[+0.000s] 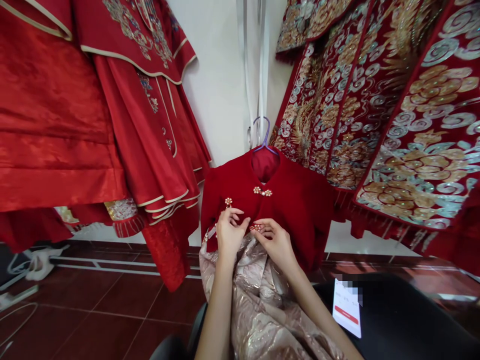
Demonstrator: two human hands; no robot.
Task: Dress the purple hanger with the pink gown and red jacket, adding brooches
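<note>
A dark red jacket (300, 210) hangs in front of me on a purple hanger (266, 137). High on its front sits a closed flower-shaped frog clasp (262, 191). My right hand (275, 242) pinches a lower gold-and-red flower clasp (256, 228) between thumb and fingertips. Close to its left, my left hand (230, 234) is over the jacket front, thumb and curved fingers apart. Just above that hand is a gold flower ornament (228, 201). Shiny pale pink-beige fabric (258, 310) lies below both hands and between my forearms.
Red garments (142, 115) with pale trim hang at the left, and embroidered red ones (423, 140) at the right. White metal poles (262, 60) rise behind the jacket. A lit phone (346, 310) lies on a black surface (408, 315). White shoes (39, 262) are at the far left.
</note>
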